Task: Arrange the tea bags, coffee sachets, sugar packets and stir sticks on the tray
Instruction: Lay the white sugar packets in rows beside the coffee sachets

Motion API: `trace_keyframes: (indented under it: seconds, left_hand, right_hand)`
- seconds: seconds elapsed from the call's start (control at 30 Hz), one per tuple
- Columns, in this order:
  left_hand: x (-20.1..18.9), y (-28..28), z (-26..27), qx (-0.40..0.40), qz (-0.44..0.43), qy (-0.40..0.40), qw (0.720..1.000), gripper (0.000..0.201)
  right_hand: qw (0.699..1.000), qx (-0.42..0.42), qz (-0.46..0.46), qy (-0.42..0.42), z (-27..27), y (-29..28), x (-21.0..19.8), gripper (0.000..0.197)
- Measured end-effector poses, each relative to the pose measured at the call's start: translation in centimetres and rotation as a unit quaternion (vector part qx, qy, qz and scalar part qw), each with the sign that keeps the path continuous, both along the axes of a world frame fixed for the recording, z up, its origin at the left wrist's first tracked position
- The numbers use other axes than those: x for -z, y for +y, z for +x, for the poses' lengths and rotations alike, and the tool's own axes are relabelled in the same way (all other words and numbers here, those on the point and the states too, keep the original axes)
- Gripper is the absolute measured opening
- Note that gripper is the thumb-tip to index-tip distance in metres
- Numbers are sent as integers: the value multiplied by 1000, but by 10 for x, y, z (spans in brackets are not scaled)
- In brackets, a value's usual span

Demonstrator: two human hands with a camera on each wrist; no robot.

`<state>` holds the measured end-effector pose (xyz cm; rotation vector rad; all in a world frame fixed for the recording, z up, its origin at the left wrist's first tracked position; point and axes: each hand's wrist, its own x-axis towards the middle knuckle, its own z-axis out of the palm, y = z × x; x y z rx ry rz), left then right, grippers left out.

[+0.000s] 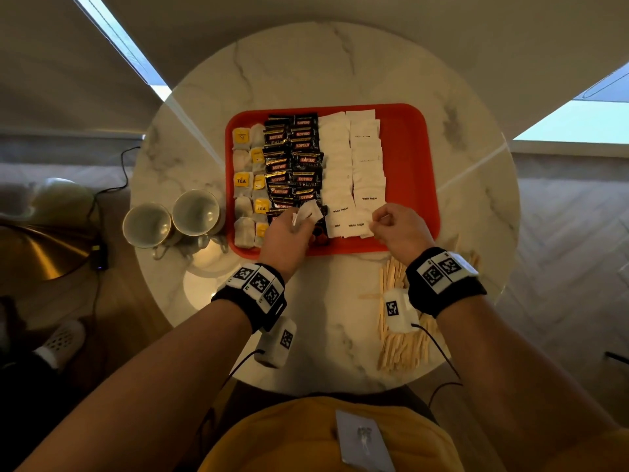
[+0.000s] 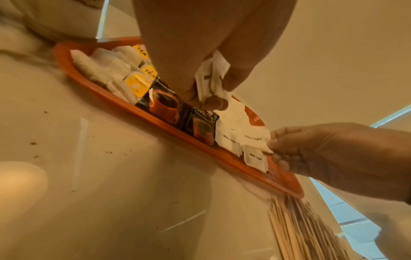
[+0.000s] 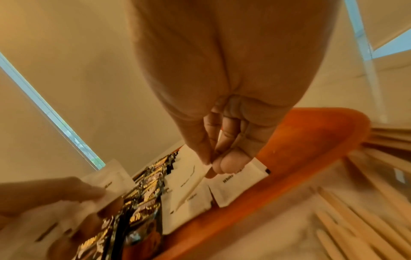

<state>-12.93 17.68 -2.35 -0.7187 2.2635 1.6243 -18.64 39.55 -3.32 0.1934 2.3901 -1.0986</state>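
On the red tray (image 1: 408,158) lie tea bags (image 1: 243,180) at the left, black coffee sachets (image 1: 294,158) in the middle and white sugar packets (image 1: 350,155) in two columns. My left hand (image 1: 304,218) hovers over the near end of the coffee column and grips a small bunch of sugar packets (image 2: 211,77). My right hand (image 1: 381,221) pinches the corner of one sugar packet (image 3: 191,179) at the near end of the right sugar column. Wooden stir sticks (image 1: 401,349) lie in a heap on the table under my right wrist.
Two empty cups (image 1: 146,224) (image 1: 195,212) stand on the round marble table (image 1: 340,73) just left of the tray. The tray's right strip is bare red. A lamp base (image 1: 37,250) and cables are on the floor at the left.
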Motion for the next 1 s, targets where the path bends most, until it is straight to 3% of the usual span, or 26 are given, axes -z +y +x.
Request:
trace_keyframes:
  seconds: [0.17,0.33,0.47,0.57,0.67,0.77,0.9,1.0]
  left_hand:
    - [0,-4,2,-17,7,6,1000,4]
    - [0,-2,2,-37,65,-10,997,23]
    - [-4,-1,0,-17,77,-14,997,19]
    - [-8,3,-2,-2,87,-8,996,15]
    - [-12,9,-4,11,116,-10,993,21]
    - [-14,12,-5,21,110,-17,994,22]
    - [-12,8,-6,50,75,-25,996,14]
    - [-9,4,-7,100,21,-14,995,19]
  right_hand:
    - [999,-5,16,-38,6,-9,12,20]
    - [999,-5,33,-37,6,-21,12,15]
    - [997,10,74,6,6,-22,-1,17]
    - [999,11,21,35,7,-26,-11,25]
    - [997,3,-78,0,6,-34,-16,20]
    - [994,1,-107,-17,2,-33,-14,14]
    - [998,40,-43,29,-4,-8,-10,9]
    - [998,46,11,34,-4,11,-7,10]
